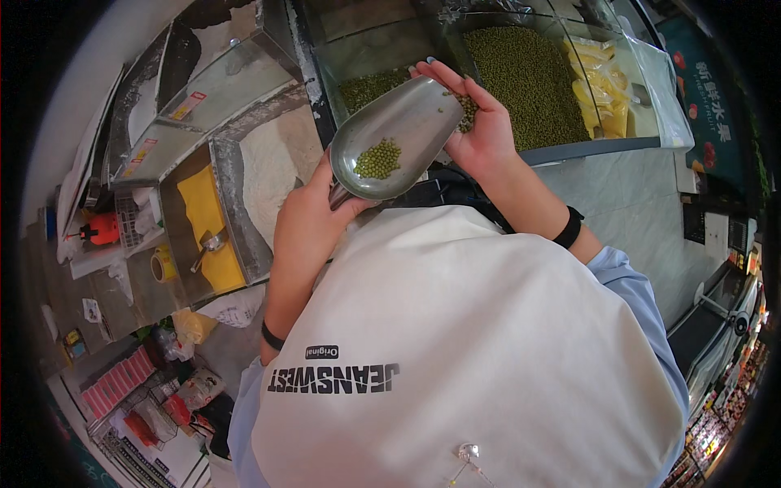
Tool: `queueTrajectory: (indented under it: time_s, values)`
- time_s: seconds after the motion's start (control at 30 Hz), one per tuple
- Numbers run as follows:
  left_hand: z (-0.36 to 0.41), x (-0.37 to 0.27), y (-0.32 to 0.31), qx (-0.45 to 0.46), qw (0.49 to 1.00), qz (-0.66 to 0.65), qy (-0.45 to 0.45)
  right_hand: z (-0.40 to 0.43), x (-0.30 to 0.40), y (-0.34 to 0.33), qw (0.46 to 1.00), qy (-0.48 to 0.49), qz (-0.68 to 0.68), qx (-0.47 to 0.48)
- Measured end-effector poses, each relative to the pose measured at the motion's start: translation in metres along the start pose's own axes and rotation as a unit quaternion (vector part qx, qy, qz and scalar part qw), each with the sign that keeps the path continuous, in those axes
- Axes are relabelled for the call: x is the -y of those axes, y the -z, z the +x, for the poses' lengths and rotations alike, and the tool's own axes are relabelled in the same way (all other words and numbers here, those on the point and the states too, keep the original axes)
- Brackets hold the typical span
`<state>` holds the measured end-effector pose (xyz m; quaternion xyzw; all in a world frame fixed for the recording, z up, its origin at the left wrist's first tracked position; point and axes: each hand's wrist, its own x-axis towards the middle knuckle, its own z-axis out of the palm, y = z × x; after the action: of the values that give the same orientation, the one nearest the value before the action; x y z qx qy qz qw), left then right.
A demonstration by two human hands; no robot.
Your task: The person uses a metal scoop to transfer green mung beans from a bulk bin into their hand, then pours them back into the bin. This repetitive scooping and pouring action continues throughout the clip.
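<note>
A metal scoop (pixel 399 131) is tilted in front of me, with a small heap of green mung beans (pixel 378 160) near its handle end. My left hand (pixel 317 204) grips the short handle, its thumb along the underside of the bowl. At the scoop's mouth, my right hand (pixel 485 125) is cupped palm up, with more beans (pixel 468 113) lying in it. Its fingertips reach behind the scoop's rim, and part of the palm is hidden. Beyond both hands are a bin compartment with a low layer of beans (pixel 372 88) and one heaped with mung beans (pixel 521 85).
Yellow bagged goods (pixel 601 91) lie in the right compartment. Left of me, glass-walled bins hold white powder (pixel 268 171) and a yellow sheet (pixel 213 226) with a small metal scoop (pixel 210 243). A tape roll (pixel 162 264) sits on the counter. Wire baskets (pixel 149 409) stand lower left.
</note>
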<state>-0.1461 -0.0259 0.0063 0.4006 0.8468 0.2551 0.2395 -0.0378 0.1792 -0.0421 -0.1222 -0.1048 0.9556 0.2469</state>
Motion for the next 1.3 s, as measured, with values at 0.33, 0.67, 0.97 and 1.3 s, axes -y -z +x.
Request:
queueTrajectory:
  time_s: [0.33,0.67,0.97,1.3]
  values:
    - [-0.0001,-0.0010,-0.0016,-0.001,1.000,-0.015,-0.011,0.0003,-0.0019,0.0012,1.000,-0.003,-0.011,0.002]
    - [0.0001,-0.0053,-0.0005,0.003,0.999,-0.042,-0.015,-0.0011,-0.0019,-0.0007,1.000,-0.004,0.005,-0.008]
    - [0.0012,-0.0032,-0.0021,0.009,0.999,-0.034,-0.008,-0.0037,-0.0032,-0.0069,1.000,0.005,-0.016,-0.014]
    - [0.0002,-0.0086,-0.0035,0.001,0.999,-0.032,0.026,-0.0015,-0.0032,0.0028,1.000,-0.003,0.016,0.020]
